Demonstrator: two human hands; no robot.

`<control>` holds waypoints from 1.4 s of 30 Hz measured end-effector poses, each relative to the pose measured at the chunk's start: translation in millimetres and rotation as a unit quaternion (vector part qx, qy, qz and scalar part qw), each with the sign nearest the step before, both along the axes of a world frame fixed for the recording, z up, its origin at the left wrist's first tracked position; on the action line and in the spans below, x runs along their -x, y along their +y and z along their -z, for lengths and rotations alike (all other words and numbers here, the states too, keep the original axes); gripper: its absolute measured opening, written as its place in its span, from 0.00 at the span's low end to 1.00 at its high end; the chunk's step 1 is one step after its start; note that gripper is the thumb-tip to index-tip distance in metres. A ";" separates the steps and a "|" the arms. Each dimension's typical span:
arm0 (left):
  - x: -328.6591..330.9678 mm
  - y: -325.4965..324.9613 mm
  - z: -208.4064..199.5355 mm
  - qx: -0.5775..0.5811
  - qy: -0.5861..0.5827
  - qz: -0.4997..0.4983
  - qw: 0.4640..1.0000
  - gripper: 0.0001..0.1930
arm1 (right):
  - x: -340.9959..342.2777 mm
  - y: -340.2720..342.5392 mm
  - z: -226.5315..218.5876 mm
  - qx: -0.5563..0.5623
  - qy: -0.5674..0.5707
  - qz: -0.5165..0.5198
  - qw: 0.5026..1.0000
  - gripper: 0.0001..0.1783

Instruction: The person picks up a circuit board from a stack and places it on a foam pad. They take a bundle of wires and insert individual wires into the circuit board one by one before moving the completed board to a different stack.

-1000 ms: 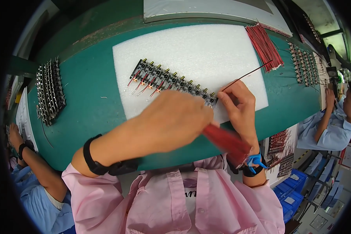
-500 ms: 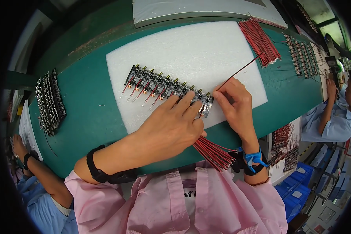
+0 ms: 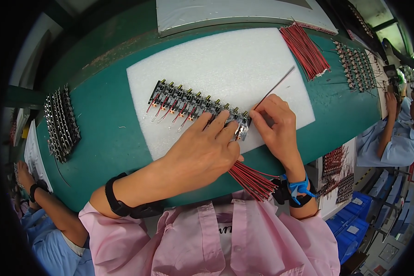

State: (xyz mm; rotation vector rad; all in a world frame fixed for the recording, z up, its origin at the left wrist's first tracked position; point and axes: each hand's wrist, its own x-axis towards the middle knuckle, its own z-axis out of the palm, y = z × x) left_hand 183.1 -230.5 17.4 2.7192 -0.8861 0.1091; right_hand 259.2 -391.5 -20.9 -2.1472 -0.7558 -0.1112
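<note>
A row of dark circuit boards, tipped with yellow parts, is laid slantwise on white foam, sloping down rightward. Red-and-black wires are gripped in a fanned bunch nearby; one thin dark strand is pinched aslant by the row's right end.

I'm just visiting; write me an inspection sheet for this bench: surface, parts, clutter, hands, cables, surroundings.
Surface: green table, white pad on it.
Parts: board row on the pad; board stacks left and right.
Clutter: pale scrap left of the pad.
Left hand: fingers over the board row, wire bundle beneath the hand.
Right hand: pinches a thin wire.
Cables: wire pile at the pad's upper right; power cables: nothing seen.
Surroundings: people in blue left and right; blue bins lower right.
</note>
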 end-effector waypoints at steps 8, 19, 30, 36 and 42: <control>-0.2 0.5 -0.5 0.002 0.009 0.004 1.000 0.13 | -0.1 -0.1 0.5 -0.011 0.014 -0.007 1.000 0.03; 0.0 0.3 -0.1 -0.001 0.002 0.003 1.000 0.13 | 1.3 2.0 1.0 0.014 0.000 0.009 1.000 0.03; -0.4 1.6 0.2 0.000 0.009 0.004 1.000 0.13 | 2.0 3.4 5.8 -0.010 -0.077 0.005 0.997 0.05; 0.3 1.2 0.2 -0.008 0.008 0.002 1.000 0.13 | 4.7 4.5 4.2 -0.004 -0.063 0.019 0.998 0.05; 1.2 0.4 0.9 -0.012 0.001 0.000 1.000 0.13 | 6.5 4.6 2.1 0.022 -0.059 0.030 0.998 0.04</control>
